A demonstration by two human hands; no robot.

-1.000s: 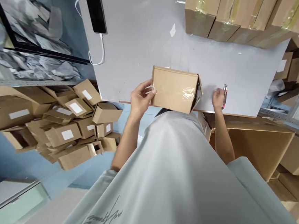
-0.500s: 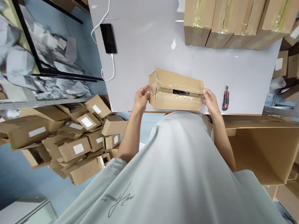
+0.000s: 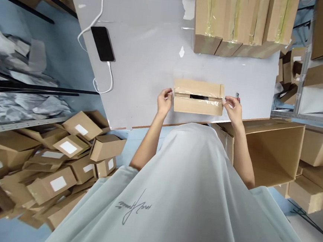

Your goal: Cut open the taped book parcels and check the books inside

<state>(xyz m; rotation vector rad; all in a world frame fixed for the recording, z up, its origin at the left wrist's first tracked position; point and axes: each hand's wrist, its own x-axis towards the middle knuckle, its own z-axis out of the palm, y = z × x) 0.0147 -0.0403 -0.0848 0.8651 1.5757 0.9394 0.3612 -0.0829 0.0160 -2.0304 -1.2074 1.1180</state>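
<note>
a long rectangular carton (image 3: 199, 87) of smooth brown cardboard lies on the near side of the matte grey table (image 3: 144, 60), glossy tape (image 3: 215, 102) flanking its dark slot (image 3: 199, 97). the left hand (image 3: 164, 101), loosely curled and empty, is just beside its left end; the right hand (image 3: 234, 110), fingers parted, is at its right end, contact unclear.

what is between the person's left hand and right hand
A taped cardboard box lies between the left hand and the right hand, as the head view shows.
</note>
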